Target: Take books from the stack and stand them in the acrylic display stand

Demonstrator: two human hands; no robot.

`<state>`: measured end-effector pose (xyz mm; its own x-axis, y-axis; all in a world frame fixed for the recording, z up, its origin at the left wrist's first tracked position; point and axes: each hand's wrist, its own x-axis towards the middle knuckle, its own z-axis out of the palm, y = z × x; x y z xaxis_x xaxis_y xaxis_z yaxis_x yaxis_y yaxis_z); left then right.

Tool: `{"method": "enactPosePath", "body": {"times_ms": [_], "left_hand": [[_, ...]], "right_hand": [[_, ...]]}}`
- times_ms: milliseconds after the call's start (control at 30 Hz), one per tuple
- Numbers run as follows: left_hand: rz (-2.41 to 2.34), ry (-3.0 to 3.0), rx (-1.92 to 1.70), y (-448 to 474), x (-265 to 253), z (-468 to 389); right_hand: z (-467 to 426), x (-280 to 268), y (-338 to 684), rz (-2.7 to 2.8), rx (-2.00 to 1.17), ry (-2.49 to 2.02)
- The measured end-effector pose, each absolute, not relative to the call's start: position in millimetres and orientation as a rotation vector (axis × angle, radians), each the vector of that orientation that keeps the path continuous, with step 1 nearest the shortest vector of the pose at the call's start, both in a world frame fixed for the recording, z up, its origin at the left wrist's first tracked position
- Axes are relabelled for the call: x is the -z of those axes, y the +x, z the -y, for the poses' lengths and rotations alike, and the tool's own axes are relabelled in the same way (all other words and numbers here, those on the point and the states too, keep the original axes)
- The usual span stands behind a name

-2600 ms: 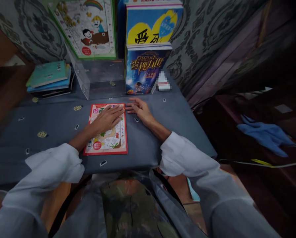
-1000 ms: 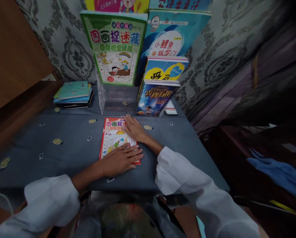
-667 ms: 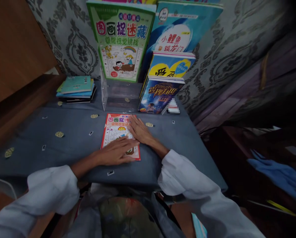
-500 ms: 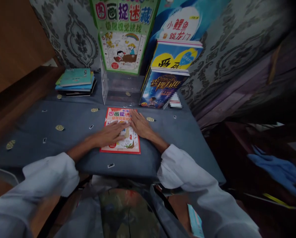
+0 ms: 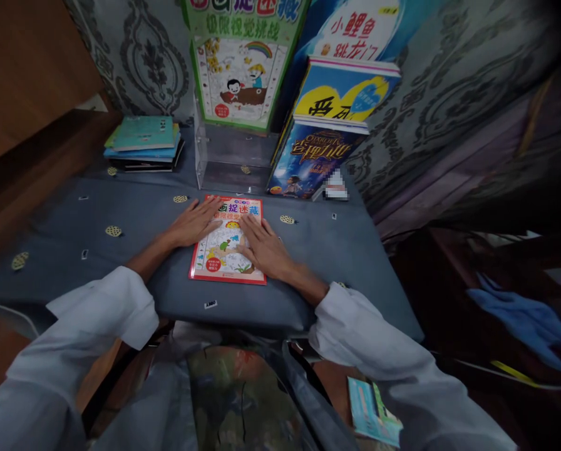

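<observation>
A red-bordered picture book (image 5: 228,244) lies closed and flat on the grey tablecloth (image 5: 139,269), its printed cover facing up. My left hand (image 5: 196,220) rests flat with outstretched fingers over the book's upper left corner and edge, hiding part of the title. My right hand (image 5: 265,245) lies on the right side of the cover, fingers stretched out and thumb apart. Neither hand grips anything. Just behind the book stands a clear plastic stand (image 5: 224,175), below a green-bordered book (image 5: 243,81) that is upright.
To the right of the stand lean several books, the front one a dark blue book (image 5: 313,156). A stack of thin books (image 5: 142,143) sits at the back left. Patterned curtains hang behind. A blue cloth (image 5: 519,319) is at the right, a turquoise book (image 5: 372,410) below the table.
My left hand has moved up and left, from the cover's middle to its upper left edge. My right hand has slid lower on the book's right side. The view has shifted slightly.
</observation>
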<state>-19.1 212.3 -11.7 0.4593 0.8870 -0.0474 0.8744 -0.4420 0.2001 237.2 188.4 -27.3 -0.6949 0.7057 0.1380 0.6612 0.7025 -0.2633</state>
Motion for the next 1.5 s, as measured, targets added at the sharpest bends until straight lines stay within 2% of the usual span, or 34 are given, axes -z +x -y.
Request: {"method": "enactPosePath", "body": {"times_ms": [300,533,767,933,1100,1200,1333,1500], "left_hand": [[-1.476,2.549,-0.107,-22,7,-213],[-1.387,2.587,0.067,-27,-4,-231],[-1.123,2.630,0.121,5,-32,-245],[-1.101,2.611,0.087,20,-32,-233],[-1.185,2.553,0.033,16,-16,-217],[-1.174,2.546,-0.086,12,-5,-212],[-1.209,2.578,-0.214,13,6,-209],[-1.250,2.577,-0.253,16,6,-207]], "right_hand": [[-139,17,235,2.673,-0.347,-1.109],[-96,-2,217,2.687,-0.431,-1.221],[-62,-13,165,2.768,-0.739,-0.543],[-86,-1,142,2.661,-0.846,-0.515],[-106,3,172,2.559,-1.042,-0.327],[-135,1,203,2.257,-1.172,-0.566],[-206,1,225,1.959,-0.909,-0.890],[-277,13,217,2.224,-0.877,-0.862]]}}
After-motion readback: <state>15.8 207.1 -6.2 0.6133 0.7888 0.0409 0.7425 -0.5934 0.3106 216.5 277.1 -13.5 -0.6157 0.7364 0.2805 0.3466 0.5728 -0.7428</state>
